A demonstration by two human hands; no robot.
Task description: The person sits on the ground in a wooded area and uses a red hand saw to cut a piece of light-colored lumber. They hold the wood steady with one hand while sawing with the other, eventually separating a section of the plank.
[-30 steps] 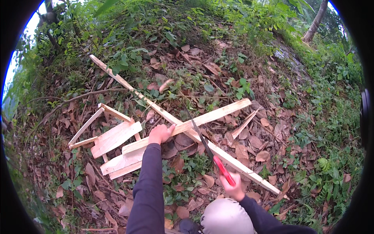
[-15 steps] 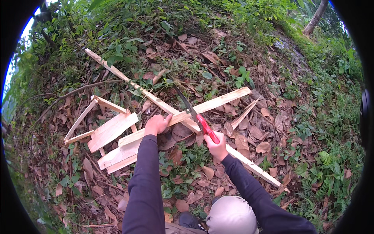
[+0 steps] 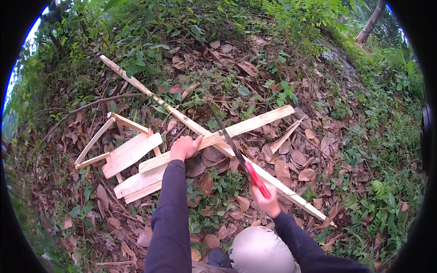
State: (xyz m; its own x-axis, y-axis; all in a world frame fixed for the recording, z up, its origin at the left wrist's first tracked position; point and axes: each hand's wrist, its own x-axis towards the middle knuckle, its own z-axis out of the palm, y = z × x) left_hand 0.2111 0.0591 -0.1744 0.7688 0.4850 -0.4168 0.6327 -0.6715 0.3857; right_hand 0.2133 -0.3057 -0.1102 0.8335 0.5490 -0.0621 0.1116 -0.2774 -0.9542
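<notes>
Handsaw (image 3: 234,146) across board (image 3: 260,121) above leaf-strewn slope (image 3: 298,159), plants (image 3: 381,193) around; right grip (image 3: 267,201) closed round handle (image 3: 256,179), left grip (image 3: 183,148) clasping board.

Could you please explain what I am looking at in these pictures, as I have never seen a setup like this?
Certainly. There is no machine here: a person works with bare hands. The view comes from the left of two fisheye cameras worn on the head, looking down, so straight edges bend near the rim. The left hand holds a pale board. The right hand grips the red handle of a saw, whose dark blade crosses that board. Beneath the board, a long wooden strip runs diagonally. To the left lie more wooden pieces. The ground is covered with brown leaves and green plants.
</notes>
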